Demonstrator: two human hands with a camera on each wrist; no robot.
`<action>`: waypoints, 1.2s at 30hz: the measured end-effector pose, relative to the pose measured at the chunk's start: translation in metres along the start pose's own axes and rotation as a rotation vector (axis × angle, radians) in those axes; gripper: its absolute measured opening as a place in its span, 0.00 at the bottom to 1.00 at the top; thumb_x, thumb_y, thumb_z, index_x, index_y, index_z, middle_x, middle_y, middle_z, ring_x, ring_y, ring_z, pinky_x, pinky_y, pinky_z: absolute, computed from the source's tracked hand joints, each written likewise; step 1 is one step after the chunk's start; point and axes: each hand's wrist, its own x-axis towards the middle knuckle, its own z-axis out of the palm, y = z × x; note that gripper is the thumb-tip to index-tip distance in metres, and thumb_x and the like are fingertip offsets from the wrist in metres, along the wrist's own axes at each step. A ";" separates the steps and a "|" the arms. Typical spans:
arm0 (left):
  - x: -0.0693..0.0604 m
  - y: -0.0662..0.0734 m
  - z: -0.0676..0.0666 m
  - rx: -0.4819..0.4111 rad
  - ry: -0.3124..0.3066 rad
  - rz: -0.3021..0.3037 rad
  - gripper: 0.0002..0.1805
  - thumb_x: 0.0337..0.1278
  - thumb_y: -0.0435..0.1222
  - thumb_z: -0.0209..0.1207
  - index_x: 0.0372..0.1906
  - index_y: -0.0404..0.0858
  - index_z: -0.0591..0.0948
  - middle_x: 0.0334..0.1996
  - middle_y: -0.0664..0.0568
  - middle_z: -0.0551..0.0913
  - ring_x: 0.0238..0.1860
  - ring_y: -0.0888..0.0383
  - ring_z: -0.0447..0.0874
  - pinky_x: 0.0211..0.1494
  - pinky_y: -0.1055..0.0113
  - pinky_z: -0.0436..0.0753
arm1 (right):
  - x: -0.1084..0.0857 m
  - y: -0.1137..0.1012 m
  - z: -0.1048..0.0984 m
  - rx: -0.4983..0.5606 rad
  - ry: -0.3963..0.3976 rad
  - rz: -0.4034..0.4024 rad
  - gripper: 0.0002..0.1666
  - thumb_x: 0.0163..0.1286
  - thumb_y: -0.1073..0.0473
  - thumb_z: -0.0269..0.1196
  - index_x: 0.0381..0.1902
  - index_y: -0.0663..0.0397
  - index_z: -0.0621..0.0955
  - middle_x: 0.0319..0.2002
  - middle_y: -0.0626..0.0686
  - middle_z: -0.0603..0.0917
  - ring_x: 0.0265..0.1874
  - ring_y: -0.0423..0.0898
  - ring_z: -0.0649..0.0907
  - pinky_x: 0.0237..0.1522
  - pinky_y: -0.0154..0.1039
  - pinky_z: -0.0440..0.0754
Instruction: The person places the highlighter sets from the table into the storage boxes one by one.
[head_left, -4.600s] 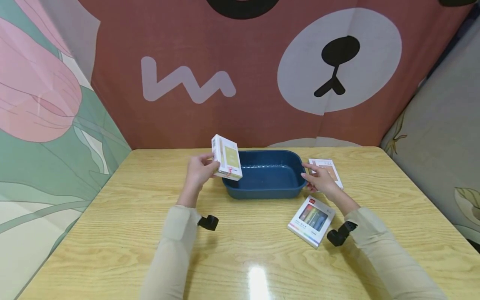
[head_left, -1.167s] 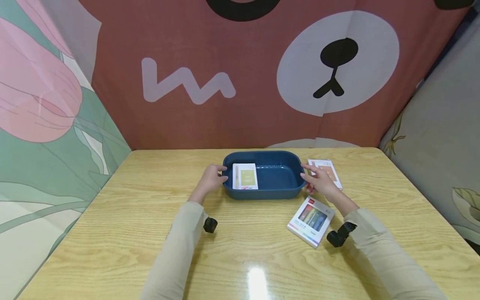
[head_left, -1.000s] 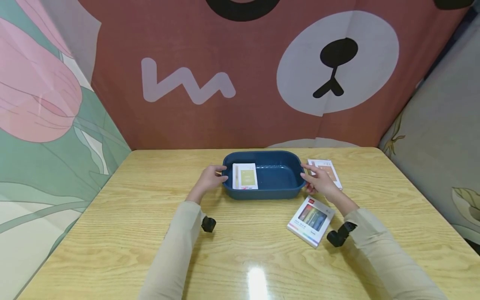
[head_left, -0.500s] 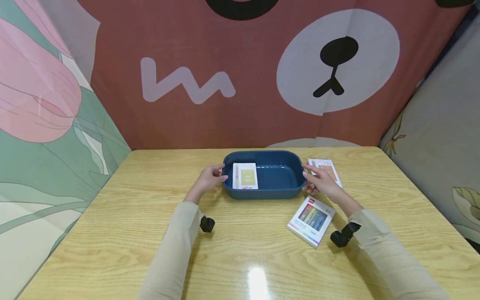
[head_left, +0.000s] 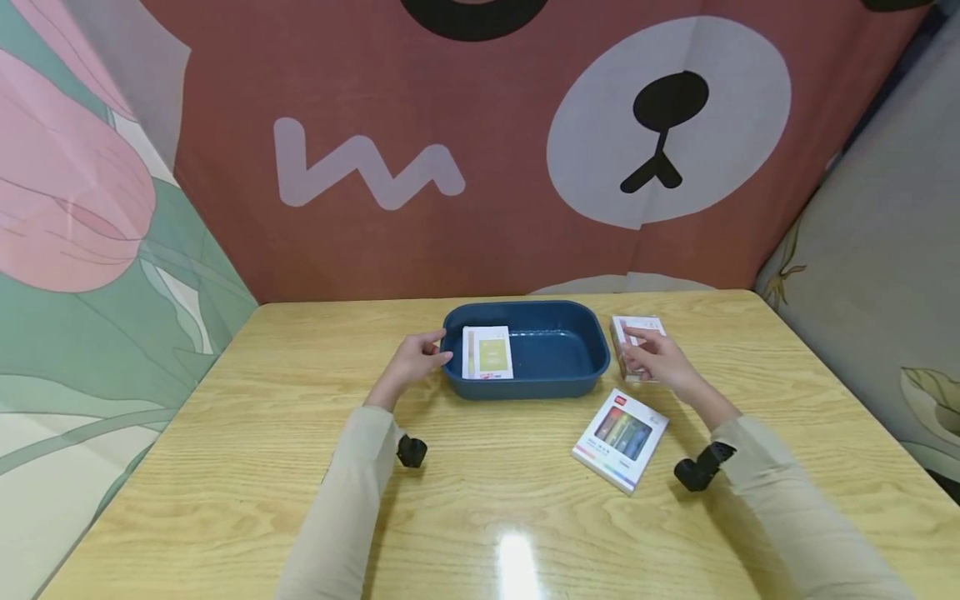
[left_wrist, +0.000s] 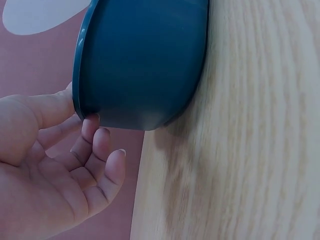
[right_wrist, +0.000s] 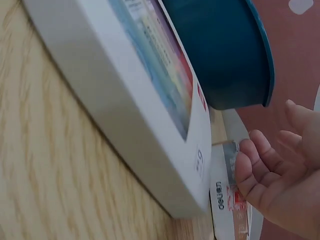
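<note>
My left hand (head_left: 411, 360) (left_wrist: 55, 165) pinches the left end of the blue tray (head_left: 528, 388) (left_wrist: 145, 60), thumb and a finger at its rim. Inside the tray, on the left, lies a white box with a yellow-green panel (head_left: 493, 356). My right hand (head_left: 663, 362) (right_wrist: 285, 170) is over another white box (head_left: 636, 322) (right_wrist: 220, 192), just right of the tray. In the right wrist view its lower fingers are bent against that box, while the thumb side stands apart from it. The hand hides much of the box.
A flat white box with a window showing coloured sticks (head_left: 624, 437) (right_wrist: 150, 135) lies on the wooden table (head_left: 465, 500) in front of the tray's right end, near my right forearm. A printed cloth (head_left: 375, 250) hangs behind the table.
My right hand has left the tray's right rim and moved right onto the nearby box, which has turned and shifted slightly left. Earlier, my left hand released the yellow-green-panelled box inside the tray.
</note>
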 end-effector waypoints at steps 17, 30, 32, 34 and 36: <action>0.000 -0.001 0.001 0.003 0.014 -0.002 0.27 0.57 0.33 0.56 0.62 0.35 0.66 0.25 0.50 0.67 0.26 0.57 0.62 0.26 0.70 0.64 | -0.003 0.006 -0.011 -0.336 0.119 0.050 0.25 0.64 0.63 0.57 0.55 0.75 0.69 0.34 0.65 0.77 0.25 0.48 0.75 0.22 0.33 0.74; -0.001 0.001 0.001 0.014 0.014 -0.018 0.26 0.58 0.33 0.55 0.62 0.36 0.66 0.27 0.49 0.67 0.28 0.57 0.63 0.26 0.70 0.64 | -0.002 0.010 -0.011 -0.663 0.146 0.155 0.34 0.54 0.44 0.64 0.45 0.71 0.75 0.39 0.68 0.74 0.43 0.63 0.68 0.38 0.53 0.67; -0.001 0.001 0.001 0.016 0.014 -0.020 0.26 0.58 0.33 0.55 0.62 0.36 0.66 0.27 0.49 0.67 0.28 0.57 0.63 0.26 0.70 0.64 | -0.002 0.009 -0.010 -0.717 0.143 0.187 0.35 0.53 0.41 0.64 0.41 0.69 0.76 0.36 0.65 0.74 0.41 0.62 0.66 0.34 0.51 0.65; -0.001 0.002 0.001 0.014 0.015 -0.021 0.26 0.58 0.33 0.55 0.62 0.36 0.66 0.27 0.49 0.67 0.28 0.57 0.63 0.26 0.70 0.64 | -0.001 0.008 -0.009 -0.754 0.129 0.217 0.35 0.52 0.38 0.63 0.40 0.67 0.75 0.35 0.64 0.74 0.39 0.61 0.67 0.31 0.49 0.65; -0.001 0.002 0.001 0.013 0.014 -0.020 0.26 0.58 0.33 0.55 0.62 0.36 0.66 0.27 0.49 0.67 0.28 0.57 0.63 0.26 0.70 0.64 | -0.001 0.007 -0.009 -0.760 0.112 0.249 0.38 0.52 0.37 0.62 0.43 0.68 0.74 0.36 0.65 0.74 0.37 0.60 0.69 0.31 0.49 0.66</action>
